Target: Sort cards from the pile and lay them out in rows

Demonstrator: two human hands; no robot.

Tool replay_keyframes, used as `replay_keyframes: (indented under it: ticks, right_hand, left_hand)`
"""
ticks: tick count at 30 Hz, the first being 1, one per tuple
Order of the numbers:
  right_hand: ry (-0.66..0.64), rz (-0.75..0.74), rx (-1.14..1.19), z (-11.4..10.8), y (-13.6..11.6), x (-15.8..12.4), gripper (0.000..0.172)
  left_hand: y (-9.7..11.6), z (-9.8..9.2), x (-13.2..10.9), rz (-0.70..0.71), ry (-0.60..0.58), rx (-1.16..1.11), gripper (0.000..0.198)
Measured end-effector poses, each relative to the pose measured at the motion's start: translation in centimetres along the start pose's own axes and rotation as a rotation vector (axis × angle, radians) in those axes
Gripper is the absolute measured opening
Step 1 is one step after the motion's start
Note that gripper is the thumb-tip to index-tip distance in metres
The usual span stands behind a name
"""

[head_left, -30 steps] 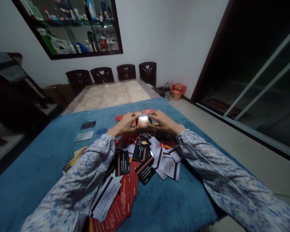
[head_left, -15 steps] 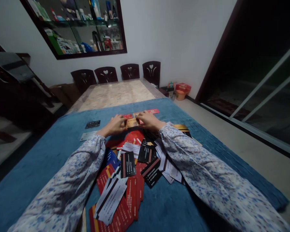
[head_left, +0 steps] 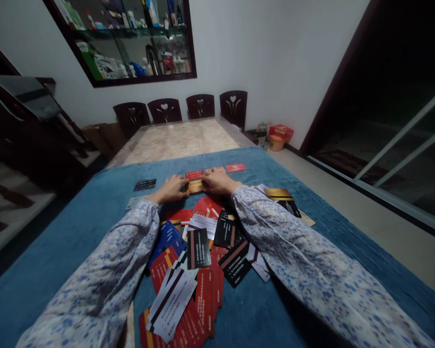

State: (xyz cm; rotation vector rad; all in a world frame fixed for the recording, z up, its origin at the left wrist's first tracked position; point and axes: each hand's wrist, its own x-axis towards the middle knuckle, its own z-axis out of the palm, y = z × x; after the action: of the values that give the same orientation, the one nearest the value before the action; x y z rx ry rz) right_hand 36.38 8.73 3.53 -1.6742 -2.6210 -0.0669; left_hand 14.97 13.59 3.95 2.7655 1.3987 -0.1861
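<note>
A gold card (head_left: 195,187) lies between my two hands at the far side of a loose heap of cards. The fingers of my left hand (head_left: 170,189) pinch its left end, while my right hand (head_left: 221,183) grips the right end. Just beyond it is a red card (head_left: 195,175). A pale orange card (head_left: 217,170) is partly covered by my right hand, and another red card (head_left: 236,167) lies to its right. Left of my left hand are a black card (head_left: 145,184) and a pale card (head_left: 133,202), the latter partly hidden by my sleeve.
Toward me spreads the heap, with black cards (head_left: 198,249), red cards (head_left: 205,295), white striped cards (head_left: 174,299) and blue cards (head_left: 166,239). Gold-and-black cards (head_left: 280,194) lie beyond my right forearm. A blue cloth (head_left: 76,232) covers the table's near part; chairs (head_left: 166,111) stand behind.
My right hand has shifted slightly left along the gold card, baring more of the red card on the right. The view has swung a little to the left.
</note>
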Motion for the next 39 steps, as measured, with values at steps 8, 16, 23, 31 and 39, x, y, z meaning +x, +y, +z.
replay_keyframes:
  ticks: [8, 16, 23, 31, 39]
  right_hand:
    - [-0.057, 0.002, -0.002, 0.3, 0.1, 1.0, 0.032]
    - [-0.079, 0.035, 0.016, 0.2, -0.1, 0.8, 0.030]
    - [-0.068, 0.003, 0.023, 0.6, 0.2, 1.1, 0.032]
    - [-0.070, -0.014, 0.041, 0.5, 0.5, 1.4, 0.035]
    - [-0.067, 0.016, 0.004, 0.3, 0.0, 1.2, 0.035]
  left_hand:
    - [0.0, 0.1, 0.8, -0.006, -0.043, 0.007, 0.043]
    - [0.1, -0.1, 0.9, 0.003, -0.061, 0.028, 0.040]
    - [-0.2, -0.1, 1.1, 0.026, -0.081, 0.040, 0.027]
    - [-0.2, -0.2, 1.6, 0.027, -0.085, 0.051, 0.036]
    - [0.4, -0.8, 1.5, 0.001, -0.111, 0.104, 0.024]
